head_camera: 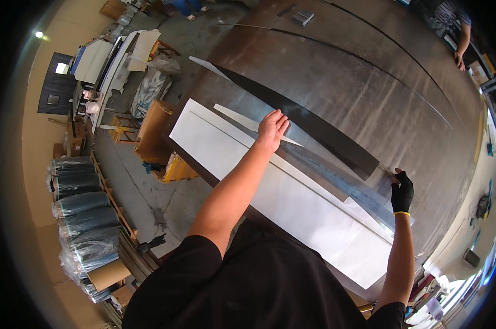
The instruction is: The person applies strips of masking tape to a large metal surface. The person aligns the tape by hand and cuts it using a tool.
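Observation:
A long dark strip of sheet (297,111) lies slantwise over the table, its left end pale and lifted or twisted. My bare left hand (273,129) is at the strip's near edge, fingers curled; whether it grips the edge is hidden. Near the strip's right end, my right hand (402,191), in a black fingerless glove, pinches what looks like a thin narrow strip (385,167). Closest to me lies a long white sheet (305,214) with a straight line along its far side. A pointed pale offcut (235,117) lies between the white sheet and the dark strip.
The large dark metal table (355,90) bears long thin strips (346,49) and a small grey block (303,17). Wrapped rolls (83,205) and an open cardboard box (155,131) stand at left. Another person's hand (459,61) rests at the far right edge.

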Demonstrator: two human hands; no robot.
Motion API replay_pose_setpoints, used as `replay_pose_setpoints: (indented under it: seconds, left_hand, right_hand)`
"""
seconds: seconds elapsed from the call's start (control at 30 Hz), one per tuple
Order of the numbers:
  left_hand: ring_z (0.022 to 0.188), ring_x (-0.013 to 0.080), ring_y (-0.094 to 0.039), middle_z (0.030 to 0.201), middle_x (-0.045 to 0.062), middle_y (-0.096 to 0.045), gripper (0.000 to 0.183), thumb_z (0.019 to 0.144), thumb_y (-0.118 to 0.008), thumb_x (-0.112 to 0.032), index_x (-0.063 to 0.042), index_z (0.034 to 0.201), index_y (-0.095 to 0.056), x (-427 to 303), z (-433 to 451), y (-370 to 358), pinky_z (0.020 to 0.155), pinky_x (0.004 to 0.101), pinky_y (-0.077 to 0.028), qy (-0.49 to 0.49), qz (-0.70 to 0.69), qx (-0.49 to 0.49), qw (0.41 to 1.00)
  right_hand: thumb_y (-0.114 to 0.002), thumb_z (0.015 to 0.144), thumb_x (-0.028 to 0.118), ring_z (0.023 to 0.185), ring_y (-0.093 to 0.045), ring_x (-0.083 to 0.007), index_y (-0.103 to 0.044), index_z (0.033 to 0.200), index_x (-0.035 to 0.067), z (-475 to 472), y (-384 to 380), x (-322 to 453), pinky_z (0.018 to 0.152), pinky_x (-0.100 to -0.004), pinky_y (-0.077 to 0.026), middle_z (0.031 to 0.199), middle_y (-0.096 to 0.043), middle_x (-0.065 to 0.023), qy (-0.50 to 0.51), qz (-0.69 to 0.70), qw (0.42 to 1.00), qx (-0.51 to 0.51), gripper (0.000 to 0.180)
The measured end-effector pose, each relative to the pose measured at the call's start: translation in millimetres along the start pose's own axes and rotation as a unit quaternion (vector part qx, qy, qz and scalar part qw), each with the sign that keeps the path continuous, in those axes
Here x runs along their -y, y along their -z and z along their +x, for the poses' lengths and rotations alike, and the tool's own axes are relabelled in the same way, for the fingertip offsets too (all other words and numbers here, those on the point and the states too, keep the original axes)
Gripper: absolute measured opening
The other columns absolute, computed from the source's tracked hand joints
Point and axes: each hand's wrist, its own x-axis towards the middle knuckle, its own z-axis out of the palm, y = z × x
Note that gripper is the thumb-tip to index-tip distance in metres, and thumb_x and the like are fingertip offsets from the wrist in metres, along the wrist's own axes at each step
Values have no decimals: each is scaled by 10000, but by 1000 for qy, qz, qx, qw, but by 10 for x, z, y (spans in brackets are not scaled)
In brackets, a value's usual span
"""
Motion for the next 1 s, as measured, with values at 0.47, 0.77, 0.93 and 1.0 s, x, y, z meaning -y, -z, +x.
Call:
replay_pose_setpoints:
  seconds: [0.47,0.77,0.93,1.0]
  left_hand:
    - [1261,247,-715,1336,111,-734,347,1109,-692,-242,-76,1403,-611,-93,-863,587,1117,407,-569,-12,115,18,993]
    - [1208,206,-693,1318,108,-733,416,1114,-689,-214,-54,1492,-622,61,-1795,1612,1053,341,-542,-53,280,-60,957]
    - [1085,213,-712,1241,126,-752,362,1122,-676,-202,19,1409,-657,431,-1874,2189,1005,360,-566,-214,492,84,840]
    - [1106,238,-712,1264,136,-741,348,1100,-695,-179,10,1391,-669,516,-1915,2253,1000,371,-569,-224,565,113,786]
  right_hand:
    - [-828,874,128,1133,-723,-395,-794,1178,79,103,-239,121,1022,-472,-558,1177,-788,-154,40,-14,999,-24,310]
    - [-804,892,122,1128,-740,-392,-810,1188,97,-1636,382,510,1020,-465,-568,1195,-798,-153,-73,-37,994,-70,298]
    - [-799,836,116,1125,-730,-372,-794,1184,114,-2840,876,-118,1014,-481,-549,1161,-795,-128,-181,-209,959,-55,348]
    - [-795,801,81,1145,-720,-393,-728,1313,113,-2991,1090,-335,1022,-495,-548,1238,-771,-151,-223,-257,940,-17,517]
